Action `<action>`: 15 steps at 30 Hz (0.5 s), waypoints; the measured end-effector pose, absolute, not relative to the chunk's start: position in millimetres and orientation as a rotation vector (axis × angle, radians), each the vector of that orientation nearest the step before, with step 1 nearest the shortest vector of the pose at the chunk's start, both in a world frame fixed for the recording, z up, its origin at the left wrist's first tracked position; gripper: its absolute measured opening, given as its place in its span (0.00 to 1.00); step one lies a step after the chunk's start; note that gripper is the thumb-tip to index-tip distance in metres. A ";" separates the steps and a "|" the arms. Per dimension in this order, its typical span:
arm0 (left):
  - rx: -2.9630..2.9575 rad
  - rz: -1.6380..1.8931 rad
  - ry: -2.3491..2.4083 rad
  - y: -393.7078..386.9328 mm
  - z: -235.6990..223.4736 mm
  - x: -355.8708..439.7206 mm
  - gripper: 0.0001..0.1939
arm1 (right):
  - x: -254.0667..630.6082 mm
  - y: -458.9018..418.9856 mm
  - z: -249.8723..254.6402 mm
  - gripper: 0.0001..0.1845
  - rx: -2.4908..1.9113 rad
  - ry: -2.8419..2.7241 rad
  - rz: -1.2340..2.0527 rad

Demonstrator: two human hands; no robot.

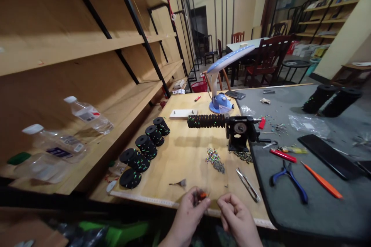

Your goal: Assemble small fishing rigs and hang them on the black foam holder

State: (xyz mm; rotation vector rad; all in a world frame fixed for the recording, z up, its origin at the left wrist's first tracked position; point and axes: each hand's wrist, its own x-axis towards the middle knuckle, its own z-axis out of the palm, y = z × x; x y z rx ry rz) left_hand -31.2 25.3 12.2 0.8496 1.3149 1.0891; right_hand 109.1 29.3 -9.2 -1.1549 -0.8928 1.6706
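At the table's front edge, my left hand pinches a small orange piece whose kind I cannot make out. Close beside it, my right hand has its thumb and fingers pressed together; anything between them is too small to name. Beyond the hands lie a heap of coloured beads and small grey metal parts. A dark tuft with a thin stem rests left of them. Metal snips lie to the right. A hand-cranked winder carries a ridged black roll with coloured specks.
Several black foam rolls line the left side. A blue desk lamp stands behind the winder. Blue-handled pliers, an orange tool and a red knife lie on the grey mat. Shelves with plastic bottles flank the left.
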 end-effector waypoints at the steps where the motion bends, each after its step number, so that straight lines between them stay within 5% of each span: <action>1: 0.821 1.088 1.321 21.0 8.3 -26.3 0.15 | 109.7 28.2 -9.1 0.30 -1.163 -0.901 1.677; 15: 0.871 1.035 1.239 9.5 6.8 -9.1 0.15 | 123.3 22.0 -13.1 0.31 -1.267 -0.923 1.607</action>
